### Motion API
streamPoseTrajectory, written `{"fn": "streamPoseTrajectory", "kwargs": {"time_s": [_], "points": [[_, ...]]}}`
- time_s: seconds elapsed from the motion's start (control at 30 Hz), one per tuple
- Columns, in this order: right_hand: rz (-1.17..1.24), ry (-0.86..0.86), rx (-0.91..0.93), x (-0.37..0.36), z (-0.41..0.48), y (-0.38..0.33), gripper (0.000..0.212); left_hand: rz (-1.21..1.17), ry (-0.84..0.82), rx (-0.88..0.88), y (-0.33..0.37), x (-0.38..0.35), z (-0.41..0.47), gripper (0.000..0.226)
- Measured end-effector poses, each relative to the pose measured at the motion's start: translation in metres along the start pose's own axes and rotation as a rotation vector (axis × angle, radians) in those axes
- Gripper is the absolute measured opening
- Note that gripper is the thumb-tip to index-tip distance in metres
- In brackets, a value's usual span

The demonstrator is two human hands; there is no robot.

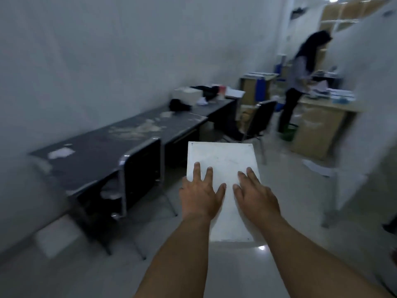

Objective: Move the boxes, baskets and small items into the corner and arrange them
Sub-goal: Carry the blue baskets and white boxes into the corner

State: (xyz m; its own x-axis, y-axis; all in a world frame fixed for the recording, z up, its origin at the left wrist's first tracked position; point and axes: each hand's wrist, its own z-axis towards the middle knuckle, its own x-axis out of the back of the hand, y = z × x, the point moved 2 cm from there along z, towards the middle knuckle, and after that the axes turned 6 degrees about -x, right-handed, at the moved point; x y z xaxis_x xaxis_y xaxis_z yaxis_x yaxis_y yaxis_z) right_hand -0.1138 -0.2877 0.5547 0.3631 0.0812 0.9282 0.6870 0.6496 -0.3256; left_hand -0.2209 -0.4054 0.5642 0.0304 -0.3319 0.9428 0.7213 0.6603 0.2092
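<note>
Both hands — left [198, 195], right [255, 195] — lie flat, fingers [209, 175] spread and gripping nothing, on the white box [221, 160] at centre; press evenly, steering clear of the chair [141, 168] at nine o'clock.

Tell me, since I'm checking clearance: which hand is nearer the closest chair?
Left. The left hand lies flat on the white box, on the side toward the chair; the right hand lies on the box's far side.

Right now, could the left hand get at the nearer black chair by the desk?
Probably yes, but not freely: the left hand lies flat on the white box beside the right hand. The black chair stands just left, nothing between.
</note>
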Motion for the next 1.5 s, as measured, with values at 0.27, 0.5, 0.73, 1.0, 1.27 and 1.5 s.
{"fn": "streamPoseTrajectory", "kwargs": {"time_s": [0.27,0.5,0.73,1.0,1.27,1.5], "points": [[0.142,-0.186,0.429,-0.081,-0.034,-0.315,0.054,0.158,0.129,0.436,-0.288,0.107,-0.063,0.071],[0.168,-0.313,0.813,-0.131,-0.086,-0.488,0.054,0.244,0.238,0.796,-0.428,0.158,-0.142,0.07],[0.142,-0.393,1.009,-0.172,-0.076,-0.557,0.054,0.257,0.264,0.993,-0.483,0.15,-0.145,0.069],[0.103,-0.459,1.184,-0.226,-0.084,-0.633,0.057,0.227,0.237,1.153,-0.563,0.131,-0.157,0.073],[0.012,-0.625,1.159,-0.339,-0.131,-0.733,0.058,0.185,0.013,1.219,-0.704,0.106,-0.198,0.079],[-0.057,-0.765,1.073,-0.412,-0.169,-0.814,0.058,0.167,-0.152,1.189,-0.826,0.093,-0.224,0.083]]}}
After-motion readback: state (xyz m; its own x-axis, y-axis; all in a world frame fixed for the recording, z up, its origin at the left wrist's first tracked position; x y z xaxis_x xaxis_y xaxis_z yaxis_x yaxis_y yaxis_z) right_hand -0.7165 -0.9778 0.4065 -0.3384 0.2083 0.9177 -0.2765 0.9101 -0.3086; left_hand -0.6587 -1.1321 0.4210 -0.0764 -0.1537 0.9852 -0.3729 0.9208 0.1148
